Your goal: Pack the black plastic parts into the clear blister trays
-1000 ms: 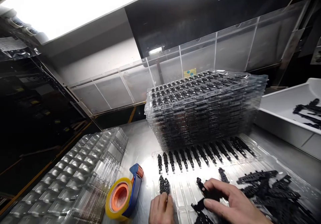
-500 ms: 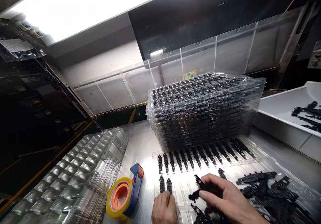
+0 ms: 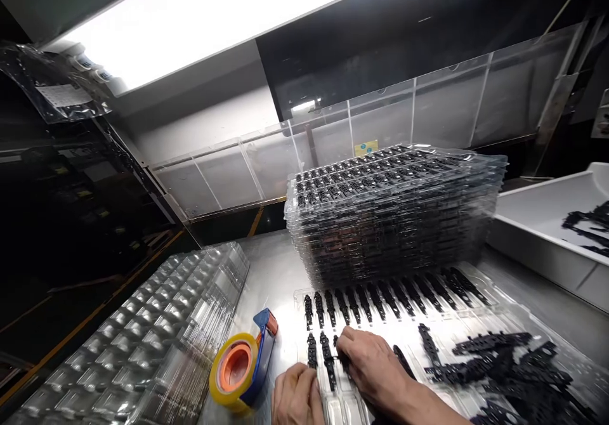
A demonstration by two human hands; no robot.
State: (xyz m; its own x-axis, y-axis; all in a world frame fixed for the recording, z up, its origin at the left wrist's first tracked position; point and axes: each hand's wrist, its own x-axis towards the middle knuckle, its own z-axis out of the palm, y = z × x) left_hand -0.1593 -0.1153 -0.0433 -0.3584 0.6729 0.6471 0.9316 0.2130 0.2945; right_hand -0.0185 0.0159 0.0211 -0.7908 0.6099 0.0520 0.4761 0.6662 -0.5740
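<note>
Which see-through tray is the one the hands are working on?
The flat tray at the front, right under both hands. Its back row holds black parts. The tall stack behind is full, and the left stack has none.

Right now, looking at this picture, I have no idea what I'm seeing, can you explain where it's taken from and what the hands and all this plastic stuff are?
The picture comes from a camera worn on a person's head, looking forward and down at a metal workbench under a bright lamp. There is no machine here, just two bare hands. The right hand presses a small black plastic part into a slot of the clear tray lying in front. The left hand rests on that tray's near edge. One row of slots is already filled; loose black parts lie piled on its right side. Behind it stands a stack of filled trays. On the left sit a stack of empty trays and a tape dispenser. A white bin at the right holds more black parts.
</note>
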